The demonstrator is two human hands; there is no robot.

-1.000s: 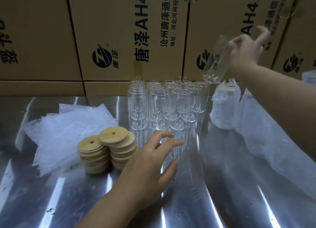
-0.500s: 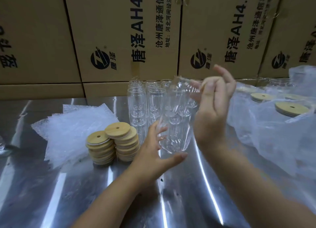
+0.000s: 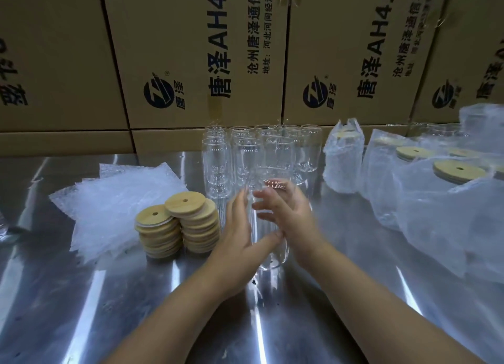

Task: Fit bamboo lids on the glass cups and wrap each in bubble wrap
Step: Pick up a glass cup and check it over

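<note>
Holding one glass cup (image 3: 268,243) upright between them, both hands work close to the body over the shiny metal table (image 3: 81,295). The left hand (image 3: 240,227) grasps the cup's left side, fingers running up the wall and thumb laid across the front. The right hand (image 3: 289,216) wraps its fingers round the other side near the rim. The cup's base sits low by the table; whether it touches I cannot tell. It has no lid on yet, so fitting one looks like the step in hand.

Just left of the hands stand two stacks of lids (image 3: 199,222), probably set there so a lid is a short reach away. Beside them, further left, lies a pile of bubble wrap (image 3: 109,205) sheets, ready for wrapping.

Behind the hands the empty cups (image 3: 245,156) stand bunched together, waiting their turn. To the right a wrapped cup (image 3: 343,159) stands apart with other lidded cups under a plastic bag (image 3: 436,213), seemingly the finished side. Cardboard boxes (image 3: 191,50) wall off the back.
</note>
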